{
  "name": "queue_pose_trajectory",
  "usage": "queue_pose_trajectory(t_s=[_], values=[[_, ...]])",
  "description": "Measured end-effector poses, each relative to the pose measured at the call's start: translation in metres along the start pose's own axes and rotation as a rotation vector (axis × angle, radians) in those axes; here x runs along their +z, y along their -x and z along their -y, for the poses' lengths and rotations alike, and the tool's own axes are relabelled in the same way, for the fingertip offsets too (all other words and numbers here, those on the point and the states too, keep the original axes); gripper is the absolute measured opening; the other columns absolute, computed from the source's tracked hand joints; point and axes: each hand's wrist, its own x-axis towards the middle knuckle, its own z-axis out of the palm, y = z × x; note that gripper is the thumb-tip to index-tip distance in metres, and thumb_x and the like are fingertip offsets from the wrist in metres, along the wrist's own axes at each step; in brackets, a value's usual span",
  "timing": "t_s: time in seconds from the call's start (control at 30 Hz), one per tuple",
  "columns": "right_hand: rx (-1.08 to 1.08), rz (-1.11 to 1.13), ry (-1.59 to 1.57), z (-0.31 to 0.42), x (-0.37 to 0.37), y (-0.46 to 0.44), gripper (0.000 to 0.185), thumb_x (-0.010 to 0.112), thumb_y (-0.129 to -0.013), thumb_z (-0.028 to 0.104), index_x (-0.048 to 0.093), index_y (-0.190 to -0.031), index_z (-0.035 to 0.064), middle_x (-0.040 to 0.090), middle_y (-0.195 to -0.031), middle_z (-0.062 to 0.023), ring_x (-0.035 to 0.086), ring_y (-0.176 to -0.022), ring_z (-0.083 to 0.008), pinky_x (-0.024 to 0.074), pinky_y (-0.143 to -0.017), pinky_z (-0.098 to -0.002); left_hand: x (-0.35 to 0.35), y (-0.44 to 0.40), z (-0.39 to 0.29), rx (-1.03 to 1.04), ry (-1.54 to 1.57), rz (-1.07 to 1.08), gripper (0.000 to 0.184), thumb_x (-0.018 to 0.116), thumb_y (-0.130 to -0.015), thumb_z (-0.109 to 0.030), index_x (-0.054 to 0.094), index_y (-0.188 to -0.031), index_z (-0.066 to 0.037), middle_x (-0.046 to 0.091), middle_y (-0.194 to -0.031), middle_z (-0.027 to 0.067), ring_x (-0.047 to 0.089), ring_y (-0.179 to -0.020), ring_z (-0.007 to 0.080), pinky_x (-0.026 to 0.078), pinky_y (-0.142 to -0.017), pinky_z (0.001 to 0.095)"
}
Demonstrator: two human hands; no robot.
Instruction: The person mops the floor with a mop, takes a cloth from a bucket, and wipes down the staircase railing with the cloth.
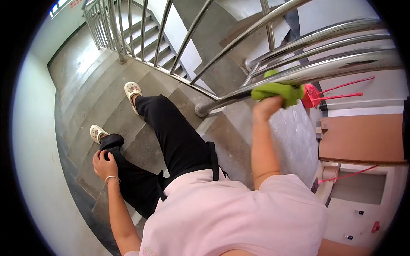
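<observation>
A green cloth [279, 91] is wrapped round a shiny metal stair post [333, 68], and my right hand [268, 107] grips it there. Part of that hand is covered by the cloth, and the arm is slightly blurred. My left hand [104, 165] rests on the black trousers [117, 158] near the knee, its fingers spread and holding nothing. A thin bracelet [112, 178] circles the left wrist. On the steps below stand my feet in cream clogs [133, 90].
Grey stone stairs [124, 123] run down beside a pale wall [40, 149]. Metal railings [188, 38] border them, with another flight [151, 36] beyond. To the right are a red broom or dustpan [311, 96] with red handles and a brown board [363, 138].
</observation>
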Motion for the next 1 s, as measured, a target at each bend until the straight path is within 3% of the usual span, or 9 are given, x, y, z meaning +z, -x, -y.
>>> queue_pose_trajectory(t_s=[0.03, 0.1, 0.13, 0.2, 0.33, 0.4, 0.6, 0.7, 1.0], values=[[-0.199, -0.038, 0.527, -0.024, 0.000, 0.012, 0.040, 0.036, -0.091, 0.033, 0.051, -0.109, 0.0006, 0.054, -0.105, -0.0136, 0.051, -0.099, -0.0276, 0.0397, -0.086, -0.0381, -0.001, 0.000, -0.001, -0.017, 0.009, 0.008, 0.020, 0.057, -0.076, -0.025, 0.063, -0.091, -0.013, 0.055, -0.109, 0.0038, 0.048, -0.108, 0.0228, 0.039, -0.089, 0.0384], [-0.725, -0.008, 0.826, -0.082, -0.005, 0.031, 0.035, 0.039, -0.090, 0.027, 0.053, -0.102, -0.0030, 0.055, -0.103, -0.0160, 0.050, -0.097, -0.0294, 0.0392, -0.084, -0.0378, 0.000, -0.001, 0.002, -0.017, 0.002, 0.033, 0.021, 0.056, -0.078, -0.026, 0.063, -0.093, -0.013, 0.054, -0.112, 0.0043, 0.047, -0.109, 0.0233, 0.037, -0.091, 0.0389], [-0.724, 0.006, 0.824, -0.072, -0.005, 0.045, 0.035, 0.039, -0.090, 0.027, 0.053, -0.102, -0.0030, 0.055, -0.103, -0.0160, 0.050, -0.097, -0.0294, 0.0392, -0.084, -0.0378, 0.000, -0.002, 0.004, -0.003, -0.006, 0.062, 0.022, 0.054, -0.079, -0.028, 0.064, -0.094, -0.014, 0.053, -0.114, 0.0047, 0.046, -0.111, 0.0237, 0.036, -0.092, 0.0395], [-0.019, 0.479, 0.724, -0.036, -0.005, 0.073, 0.024, 0.042, -0.086, 0.017, 0.055, -0.093, -0.0015, 0.058, -0.093, -0.0156, 0.052, -0.091, -0.0303, 0.0400, -0.080, -0.0398, -0.001, -0.002, 0.004, -0.003, -0.008, 0.067, 0.022, 0.054, -0.079, -0.027, 0.064, -0.094, -0.014, 0.054, -0.114, 0.0048, 0.046, -0.111, 0.0238, 0.036, -0.092, 0.0394], [-0.141, 0.796, 0.825, -0.045, -0.037, 0.062, 0.020, 0.044, -0.083, 0.015, 0.056, -0.090, 0.0008, 0.057, -0.091, -0.0177, 0.053, -0.090, -0.0319, 0.0415, -0.076, -0.0403, 0.008, -0.001, 0.011, 0.033, 0.020, -0.027, 0.019, 0.059, -0.075, -0.024, 0.064, -0.089, -0.013, 0.056, -0.109, 0.0051, 0.048, -0.108, 0.0240, 0.039, -0.089, 0.0392], [-0.489, 1.292, 0.960, 0.009, -0.017, 0.060, 0.017, 0.047, -0.079, 0.013, 0.057, -0.087, 0.0028, 0.056, -0.093, -0.0185, 0.052, -0.089, -0.0341, 0.0422, -0.074, -0.0412, 0.004, -0.001, 0.008, 0.015, 0.017, -0.011, 0.018, 0.059, -0.075, -0.025, 0.064, -0.088, -0.014, 0.056, -0.109, 0.0048, 0.048, -0.108, 0.0238, 0.039, -0.088, 0.0396], [-0.376, 1.222, 1.381, 0.066, 0.041, 0.029, 0.022, 0.052, -0.077, 0.021, 0.059, -0.093, 0.0062, 0.060, -0.096, -0.0151, 0.056, -0.088, -0.0324, 0.0447, -0.074, -0.0389, 0.008, 0.000, 0.010, 0.008, 0.038, -0.023, 0.018, 0.059, -0.075, -0.025, 0.064, -0.088, -0.014, 0.056, -0.109, 0.0029, 0.048, -0.108, 0.0228, 0.038, -0.088, 0.0396], [-0.517, 1.380, 1.792, 0.017, 0.061, 0.021, 0.023, 0.054, -0.074, 0.021, 0.064, -0.088, 0.0069, 0.063, -0.092, -0.0152, 0.060, -0.083, -0.0324, 0.0466, -0.071, -0.0395, 0.004, 0.002, 0.011, 0.006, 0.046, -0.039, 0.017, 0.059, -0.075, -0.025, 0.064, -0.088, -0.014, 0.055, -0.109, 0.0020, 0.047, -0.109, 0.0219, 0.038, -0.088, 0.0394], [-0.542, 1.441, 2.066, -0.035, 0.114, 0.014, 0.024, 0.060, -0.069, 0.023, 0.068, -0.088, 0.0092, 0.064, -0.097, -0.0111, 0.061, -0.090, -0.0266, 0.0480, -0.073, -0.0364, 0.004, -0.001, 0.010, -0.019, 0.017, -0.035, 0.015, 0.059, -0.075, -0.024, 0.064, -0.086, -0.015, 0.056, -0.106, 0.0008, 0.048, -0.107, 0.0207, 0.039, -0.087, 0.0387]])
